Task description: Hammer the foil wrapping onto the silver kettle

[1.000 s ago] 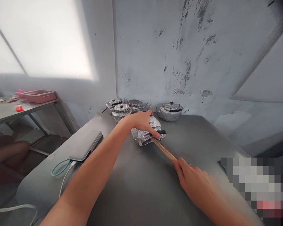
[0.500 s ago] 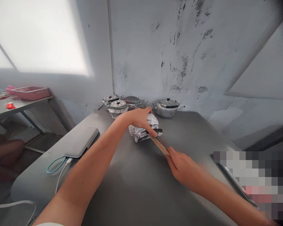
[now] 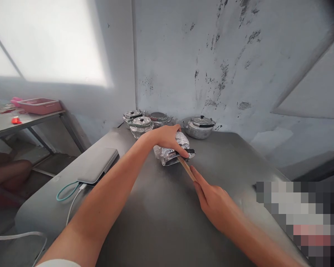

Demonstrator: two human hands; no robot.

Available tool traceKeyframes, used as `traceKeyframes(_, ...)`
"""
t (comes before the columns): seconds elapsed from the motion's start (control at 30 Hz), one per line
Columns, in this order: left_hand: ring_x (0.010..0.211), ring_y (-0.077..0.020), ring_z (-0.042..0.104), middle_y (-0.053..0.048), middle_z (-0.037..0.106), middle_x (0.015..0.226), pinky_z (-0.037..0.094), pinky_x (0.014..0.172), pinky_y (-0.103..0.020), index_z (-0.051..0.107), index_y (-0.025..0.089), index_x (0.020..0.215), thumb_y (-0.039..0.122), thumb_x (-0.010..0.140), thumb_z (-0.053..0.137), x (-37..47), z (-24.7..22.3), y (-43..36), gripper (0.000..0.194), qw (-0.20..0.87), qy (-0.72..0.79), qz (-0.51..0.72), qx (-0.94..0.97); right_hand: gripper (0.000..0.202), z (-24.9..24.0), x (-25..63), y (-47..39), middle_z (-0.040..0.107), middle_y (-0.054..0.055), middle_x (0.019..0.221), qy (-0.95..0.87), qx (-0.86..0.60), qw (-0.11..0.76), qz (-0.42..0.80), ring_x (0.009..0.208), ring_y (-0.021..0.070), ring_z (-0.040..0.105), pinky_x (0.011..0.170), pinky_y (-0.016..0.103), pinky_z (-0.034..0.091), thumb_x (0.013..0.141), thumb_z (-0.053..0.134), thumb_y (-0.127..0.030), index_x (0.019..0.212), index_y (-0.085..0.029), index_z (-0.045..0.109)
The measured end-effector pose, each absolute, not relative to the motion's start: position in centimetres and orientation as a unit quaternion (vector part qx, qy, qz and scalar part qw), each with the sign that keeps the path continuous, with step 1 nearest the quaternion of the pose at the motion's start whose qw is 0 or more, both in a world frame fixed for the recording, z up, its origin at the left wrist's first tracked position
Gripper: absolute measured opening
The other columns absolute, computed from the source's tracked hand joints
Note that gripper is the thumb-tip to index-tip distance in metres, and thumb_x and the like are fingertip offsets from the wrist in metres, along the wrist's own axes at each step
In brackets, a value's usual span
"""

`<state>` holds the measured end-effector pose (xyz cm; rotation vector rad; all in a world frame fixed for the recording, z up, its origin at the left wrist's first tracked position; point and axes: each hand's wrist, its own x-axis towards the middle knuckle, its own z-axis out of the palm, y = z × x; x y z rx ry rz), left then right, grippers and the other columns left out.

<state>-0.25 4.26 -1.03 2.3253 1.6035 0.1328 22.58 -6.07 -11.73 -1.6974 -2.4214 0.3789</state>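
A small foil-like silver pot point(image 3: 183, 138) with a black-gripped handle lies tipped on the table, its mouth facing me. My left hand point(image 3: 168, 138) is clasped over its top and side, thumb near the black grip. Between the fingers of my right hand point(image 3: 213, 196) is a bundle of thin wooden sticks point(image 3: 187, 168). The far ends of the sticks reach the pot's mouth under the handle; their tips are hidden.
Along the wall stand several other silver pots, among them a lidded pot point(image 3: 199, 129) on the right and a cord-wrapped pot point(image 3: 141, 128) on the left. A power bank point(image 3: 97, 167) with cables lies at left. A pink basket point(image 3: 41, 107) sits on another table.
My right hand has moved closer to the pot, and less of the sticks shows. The left hand keeps its hold. The whole view has shifted slightly.
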Motion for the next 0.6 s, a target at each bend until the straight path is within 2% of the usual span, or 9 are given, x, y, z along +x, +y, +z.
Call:
traceKeyframes(0.2,0.124,-0.0385,0.052,-0.014,0.046,0.147,0.050,0.082,-0.036,0.029,0.024,0.148,0.087,0.048,0.066,-0.18,-1.27,4.41,0.124,0.153,0.557,0.062,0.814,0.056,-12.12,22.78,-6.04,0.065,0.001,0.060,-0.812,-0.570,0.060,0.112,0.052,0.0219,0.061,0.052,0.027,0.030,0.102,0.019,-0.036,0.157,-0.028,0.023)
traceKeyframes(0.33,0.121,-0.0379,0.054,-0.015,0.050,0.143,0.051,0.079,-0.036,0.031,0.022,0.148,0.089,0.044,0.065,-0.16,-1.25,4.39,0.128,0.155,0.552,0.067,0.817,0.056,-12.30,22.77,-6.16,0.064,0.000,0.062,-0.817,-0.559,0.097,0.103,0.052,0.0212,0.061,0.051,0.026,0.032,0.102,0.019,-0.037,0.158,-0.030,0.019)
traceKeyframes(0.47,0.119,-0.0378,0.054,-0.015,0.051,0.143,0.051,0.079,-0.036,0.032,0.022,0.147,0.090,0.043,0.065,-0.18,-1.25,4.33,0.128,0.156,0.553,0.071,0.815,0.056,-12.06,22.55,-6.02,0.062,0.000,0.058,-0.818,-0.559,0.079,0.107,0.049,0.0211,0.060,0.050,0.027,0.031,0.102,0.019,-0.034,0.158,-0.027,0.023)
traceKeyframes(0.6,0.119,-0.0376,0.054,-0.015,0.049,0.144,0.051,0.078,-0.037,0.031,0.022,0.147,0.090,0.043,0.066,-0.20,-1.23,4.32,0.129,0.159,0.551,0.071,0.816,0.057,-11.57,22.31,-5.93,0.062,-0.001,0.059,-0.817,-0.555,0.112,0.108,0.049,0.0207,0.058,0.051,0.028,0.032,0.102,0.018,-0.039,0.158,-0.026,0.022)
